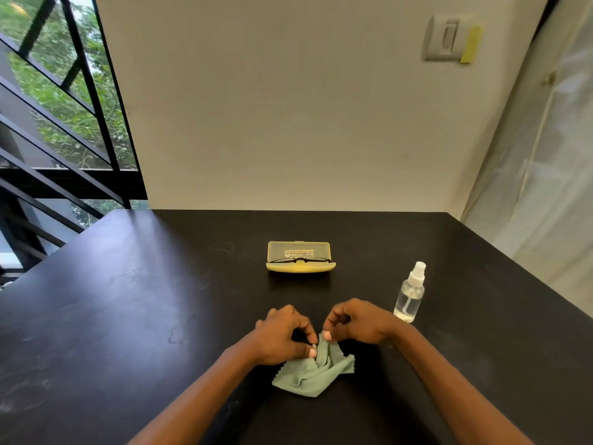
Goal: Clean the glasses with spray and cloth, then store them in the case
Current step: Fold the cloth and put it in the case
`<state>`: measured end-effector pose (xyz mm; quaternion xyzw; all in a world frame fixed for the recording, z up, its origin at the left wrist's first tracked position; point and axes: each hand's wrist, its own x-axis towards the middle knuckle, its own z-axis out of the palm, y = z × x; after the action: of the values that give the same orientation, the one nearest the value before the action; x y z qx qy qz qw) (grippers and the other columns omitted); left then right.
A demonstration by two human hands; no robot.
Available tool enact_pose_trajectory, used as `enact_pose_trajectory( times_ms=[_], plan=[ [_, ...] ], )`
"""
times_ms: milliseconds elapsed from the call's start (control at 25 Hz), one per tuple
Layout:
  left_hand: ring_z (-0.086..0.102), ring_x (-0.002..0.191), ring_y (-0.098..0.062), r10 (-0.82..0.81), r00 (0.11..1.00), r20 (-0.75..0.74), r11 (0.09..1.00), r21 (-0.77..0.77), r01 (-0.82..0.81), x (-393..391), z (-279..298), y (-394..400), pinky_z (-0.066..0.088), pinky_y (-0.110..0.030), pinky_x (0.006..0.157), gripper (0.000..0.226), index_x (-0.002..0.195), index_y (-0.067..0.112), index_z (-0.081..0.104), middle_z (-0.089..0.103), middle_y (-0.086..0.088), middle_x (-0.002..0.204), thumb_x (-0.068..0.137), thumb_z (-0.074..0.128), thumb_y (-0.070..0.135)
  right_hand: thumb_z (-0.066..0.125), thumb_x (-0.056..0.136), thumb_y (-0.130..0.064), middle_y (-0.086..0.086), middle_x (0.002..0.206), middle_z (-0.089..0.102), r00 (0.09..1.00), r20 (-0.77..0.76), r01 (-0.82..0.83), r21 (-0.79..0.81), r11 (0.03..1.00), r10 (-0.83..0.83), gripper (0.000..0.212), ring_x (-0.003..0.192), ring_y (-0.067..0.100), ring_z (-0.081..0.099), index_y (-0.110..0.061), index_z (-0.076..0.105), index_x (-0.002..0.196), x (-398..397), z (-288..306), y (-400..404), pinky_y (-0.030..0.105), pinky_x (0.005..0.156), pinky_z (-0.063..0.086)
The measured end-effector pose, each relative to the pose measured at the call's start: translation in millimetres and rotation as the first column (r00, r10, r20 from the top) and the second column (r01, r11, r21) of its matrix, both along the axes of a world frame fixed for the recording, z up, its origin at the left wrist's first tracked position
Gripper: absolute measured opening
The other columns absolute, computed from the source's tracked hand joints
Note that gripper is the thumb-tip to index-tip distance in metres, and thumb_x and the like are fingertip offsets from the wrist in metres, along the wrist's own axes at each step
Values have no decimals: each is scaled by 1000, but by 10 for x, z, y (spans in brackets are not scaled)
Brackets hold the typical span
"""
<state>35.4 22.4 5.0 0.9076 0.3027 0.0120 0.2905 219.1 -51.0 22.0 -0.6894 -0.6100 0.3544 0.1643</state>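
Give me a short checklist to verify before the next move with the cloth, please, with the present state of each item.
1. Left hand pinches the green cloth: ok.
2. Right hand pinches the same top edge of the cloth: ok.
3. Cloth is spread flat: not ok, it is bunched and partly resting on the black table.
4. Glasses are within view: ok, they lie in the open yellow case.
5. Spray bottle stands upright, apart from the hands: ok.
6. Lenses are clean: cannot tell.
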Motion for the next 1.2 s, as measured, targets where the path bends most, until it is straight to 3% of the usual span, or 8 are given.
enact_pose_trajectory(
  times_ms=[160, 240, 360, 480, 640, 800, 960, 1200],
  plan=[
    [42, 108, -14, 32, 999, 19, 999, 15, -32, -29, -6, -96, 35, -41, 98, 5, 88, 27, 61, 45, 8, 103, 83, 63, 30, 65, 85, -20, -12, 79, 59, 997, 71, -28, 38, 999, 25, 6, 74, 2, 54, -23, 63, 89, -98, -10, -92, 16, 70, 44],
    [52, 92, -7, 98, 985, 139, 993, -79, -88, -91, 7, -91, 44, -27, 86, 6, 81, 27, 58, 52, 10, 94, 84, 63, 25, 64, 85, -20, -11, 80, 60, 997, 58, 46, 93, 995, -52, 5, 74, 2, 55, -24, 61, 84, -86, 3, -103, 15, 67, 42],
    [57, 78, -2, 285, 917, 281, 954, -173, -244, -161, 14, -6, 43, -14, 67, 14, 76, 28, 54, 60, 11, 83, 85, 63, 21, 64, 85, -21, -10, 76, 61, 974, -25, 227, 176, 958, -226, 7, 68, 2, 54, -23, 61, 79, -47, -2, -81, 15, 61, 41],
    [57, 71, -5, 439, 833, 337, 899, -153, -411, -113, -18, 103, 43, -16, 60, 16, 74, 25, 52, 62, 7, 77, 87, 61, 20, 61, 86, -20, -6, 77, 61, 920, -46, 385, 276, 880, -388, 7, 67, 4, 53, -19, 60, 79, -64, -84, 12, 16, 55, 40],
    [58, 79, -15, 561, 758, 332, 823, -119, -556, -43, -51, 229, 47, -27, 70, 9, 83, 19, 53, 62, -3, 88, 86, 61, 15, 58, 87, -18, -1, 86, 58, 855, -59, 500, 357, 789, -515, 2, 79, 11, 54, -18, 57, 85, -83, -173, 141, 25, 69, 46],
    [54, 94, -17, 413, 858, 306, 883, 96, -459, -78, -65, 275, 44, -26, 77, 8, 90, 25, 59, 56, -3, 99, 84, 63, 22, 57, 88, -18, -4, 85, 59, 905, 110, 347, 366, 864, -410, 7, 77, 10, 54, -23, 57, 83, -24, -124, 158, 18, 61, 39],
    [45, 105, -18, 297, 953, 62, 931, 202, -304, -92, -51, 248, 43, -40, 94, 13, 95, 32, 63, 47, 1, 108, 82, 65, 34, 56, 88, -15, 3, 102, 65, 941, 277, 139, 205, 969, -194, 14, 89, 14, 58, -16, 65, 99, -2, -77, 138, 24, 78, 46],
    [41, 99, -12, 267, 951, 156, 919, 257, -300, -77, -95, 206, 31, -31, 86, 6, 89, 30, 59, 43, 9, 98, 86, 60, 25, 55, 88, -20, 2, 104, 54, 896, 422, 22, 263, 964, -136, 14, 86, 12, 51, -19, 63, 100, -42, -55, 97, 26, 80, 44]
  ],
)
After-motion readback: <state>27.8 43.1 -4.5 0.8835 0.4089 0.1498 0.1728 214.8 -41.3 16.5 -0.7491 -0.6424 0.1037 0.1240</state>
